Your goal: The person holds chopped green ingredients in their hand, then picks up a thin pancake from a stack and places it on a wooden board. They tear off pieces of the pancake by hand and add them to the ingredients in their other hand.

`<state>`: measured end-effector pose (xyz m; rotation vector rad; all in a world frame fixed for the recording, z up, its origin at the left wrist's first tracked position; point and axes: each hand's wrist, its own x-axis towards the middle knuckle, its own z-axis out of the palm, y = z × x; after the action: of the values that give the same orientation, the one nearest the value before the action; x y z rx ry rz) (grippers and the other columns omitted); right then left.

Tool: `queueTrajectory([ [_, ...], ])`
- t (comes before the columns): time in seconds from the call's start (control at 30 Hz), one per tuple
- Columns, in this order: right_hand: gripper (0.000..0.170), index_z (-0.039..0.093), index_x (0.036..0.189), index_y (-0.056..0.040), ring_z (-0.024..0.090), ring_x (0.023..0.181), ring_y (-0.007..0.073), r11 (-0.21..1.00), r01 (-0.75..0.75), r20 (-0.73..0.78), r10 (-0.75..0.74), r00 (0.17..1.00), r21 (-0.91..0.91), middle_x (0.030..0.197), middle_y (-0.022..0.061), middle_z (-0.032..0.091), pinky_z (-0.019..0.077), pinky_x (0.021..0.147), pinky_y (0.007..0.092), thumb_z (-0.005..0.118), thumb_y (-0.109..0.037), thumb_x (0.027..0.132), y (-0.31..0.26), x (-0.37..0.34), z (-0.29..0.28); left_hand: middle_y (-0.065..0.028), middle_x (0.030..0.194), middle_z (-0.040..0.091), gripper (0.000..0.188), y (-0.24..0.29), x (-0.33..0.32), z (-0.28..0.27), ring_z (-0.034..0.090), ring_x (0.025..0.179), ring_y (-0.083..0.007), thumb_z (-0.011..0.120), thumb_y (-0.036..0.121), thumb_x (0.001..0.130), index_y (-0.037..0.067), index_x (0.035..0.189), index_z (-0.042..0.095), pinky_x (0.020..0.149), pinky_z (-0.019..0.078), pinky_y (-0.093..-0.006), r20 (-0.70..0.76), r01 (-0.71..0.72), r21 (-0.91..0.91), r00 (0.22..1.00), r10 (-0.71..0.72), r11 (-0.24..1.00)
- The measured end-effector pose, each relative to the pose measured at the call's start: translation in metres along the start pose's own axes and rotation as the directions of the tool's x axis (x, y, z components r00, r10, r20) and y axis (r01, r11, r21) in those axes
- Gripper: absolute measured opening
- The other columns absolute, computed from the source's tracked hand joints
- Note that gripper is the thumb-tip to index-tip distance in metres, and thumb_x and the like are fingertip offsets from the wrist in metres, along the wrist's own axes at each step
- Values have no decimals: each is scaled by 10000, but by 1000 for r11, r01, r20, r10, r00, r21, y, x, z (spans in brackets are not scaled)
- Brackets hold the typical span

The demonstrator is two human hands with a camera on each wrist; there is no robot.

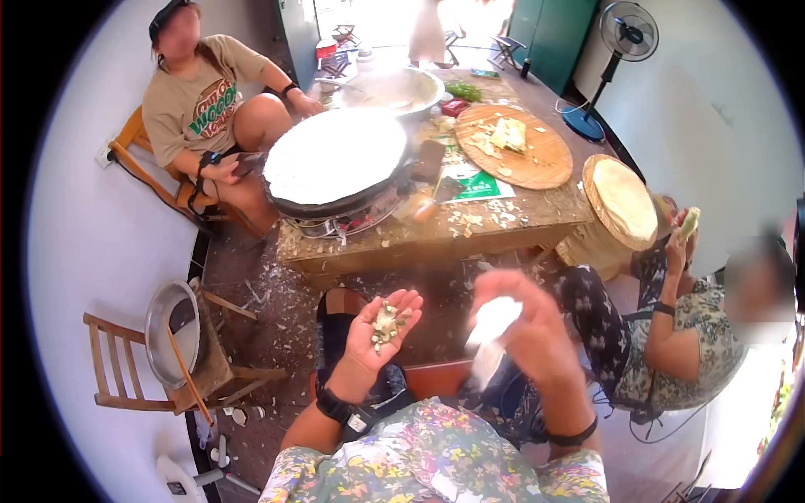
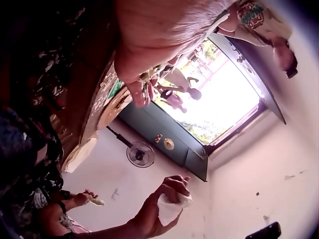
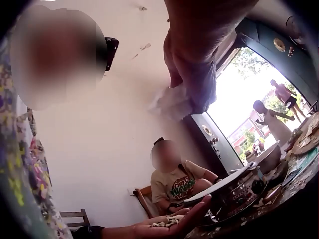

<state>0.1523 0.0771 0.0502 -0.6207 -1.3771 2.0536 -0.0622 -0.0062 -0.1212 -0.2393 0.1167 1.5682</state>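
My left hand (image 1: 366, 337) is held palm up over my lap, fingers extended. Small pale and greenish food bits (image 1: 386, 325) lie in the palm; the right wrist view shows the same bits (image 3: 168, 220) from the side. Raised at the right, my right hand (image 1: 538, 335) grips a crumpled white paper tissue (image 1: 495, 322), blurred in the head view. The tissue (image 2: 170, 208) sits between curled fingers and thumb in the left wrist view. Both hands are apart, short of the table's near edge.
A round griddle (image 1: 335, 155) with a white sheet stands on the crumb-strewn wooden table (image 1: 436, 243). Behind are a large basin (image 1: 432, 88) and a round board (image 1: 537, 172) with torn flatbread. Seated people flank the table. A chair (image 1: 126, 369) with a metal bowl (image 1: 155, 335) stands left.
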Motion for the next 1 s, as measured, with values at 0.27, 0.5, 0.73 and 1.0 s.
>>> queueTrajectory([
  [0.27,167,618,960,64,606,905,306,917,259,336,-357,872,303,953,242,620,486,778,389,587,36,799,-19,-69,74,-241,1266,456,385,-26,-21,6,402,1219,-363,371,192,933,-90,1178,463,1031,354,-457,-7,57,86,998,-56,995],
  [0.5,360,466,1151,144,606,899,310,484,345,281,-821,497,804,959,255,608,482,778,380,563,-28,849,-20,-72,127,-244,1253,469,376,-33,-34,20,426,1204,-355,373,192,936,-90,1159,482,1033,354,-450,25,53,78,998,-56,996],
  [0.73,173,602,865,126,624,789,323,376,276,72,-695,715,885,813,256,624,520,653,387,527,-30,866,-33,-115,134,-220,1276,459,396,-31,-38,19,400,1231,-339,387,195,930,-88,1197,461,1039,347,-443,89,51,114,994,-61,992],
  [1.0,115,525,705,-15,556,552,228,696,666,221,-717,661,268,649,127,520,466,474,314,485,-18,813,-56,-134,111,-221,1258,471,393,-37,-41,23,412,1218,-345,371,191,934,-97,1186,461,1032,357,-444,61,43,101,997,-49,994],
])
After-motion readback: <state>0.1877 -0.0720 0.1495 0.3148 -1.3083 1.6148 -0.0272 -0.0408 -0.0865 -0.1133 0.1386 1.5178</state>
